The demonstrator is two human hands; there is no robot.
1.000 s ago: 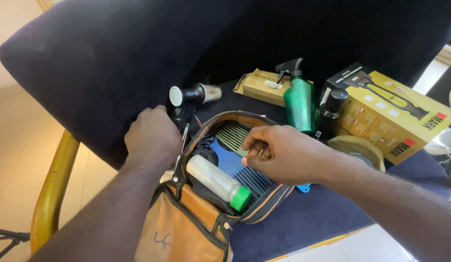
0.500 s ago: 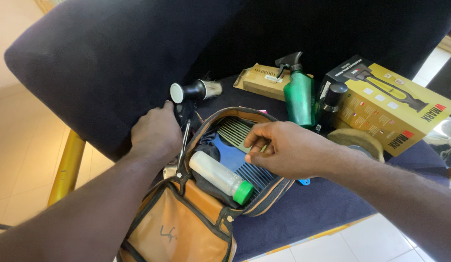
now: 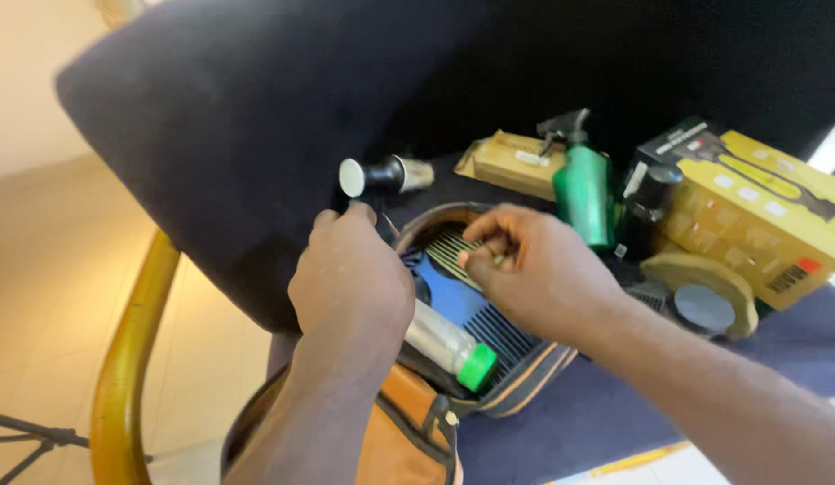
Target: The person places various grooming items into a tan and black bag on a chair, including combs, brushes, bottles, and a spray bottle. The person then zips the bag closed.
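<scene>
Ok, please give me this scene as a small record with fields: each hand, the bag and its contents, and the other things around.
left hand: rests on the left rim of the bag, fingers curled, nothing seen held
right hand: over the open bag, fingertips pinched at the green comb
bag: tan with black trim, open, on the dark seat
inside bag: blue comb; clear bottle with green cap
behind bag: shaving brush, green spray bottle, yellow box

Dark navy upholstered chair (image 3: pixel 211 135), gold frame (image 3: pixel 130 359), beige tiled floor (image 3: pixel 40 269)
</scene>
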